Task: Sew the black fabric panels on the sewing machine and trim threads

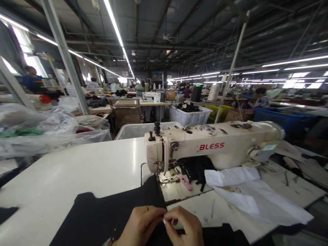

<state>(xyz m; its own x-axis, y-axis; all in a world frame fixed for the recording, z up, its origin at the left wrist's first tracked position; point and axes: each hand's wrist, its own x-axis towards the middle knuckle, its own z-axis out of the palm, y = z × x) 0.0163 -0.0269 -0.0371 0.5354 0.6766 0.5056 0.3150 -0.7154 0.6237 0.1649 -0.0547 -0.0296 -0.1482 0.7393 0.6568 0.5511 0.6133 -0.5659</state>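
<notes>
A large piece of black fabric (112,212) lies over the front of the white sewing table, one corner reaching under the head of a cream sewing machine (189,143). My left hand (143,220) pinches the fabric's edge near the bottom centre. Fingertip to fingertip with it, my right hand (184,225) is closed in a pinch at the same edge. Exactly what lies between the fingertips is too small to see. Just beyond, pink-handled thread snips (185,181) rest on the machine bed beside a heap of black strips (198,169).
White cloth or paper (251,194) with small metal pieces on it lies to the right. A white plastic bin (128,131) stands behind the table. Plastic-wrapped bundles (51,124) sit at the left. Thread cones (196,93) stand behind the machine, and other people work farther back.
</notes>
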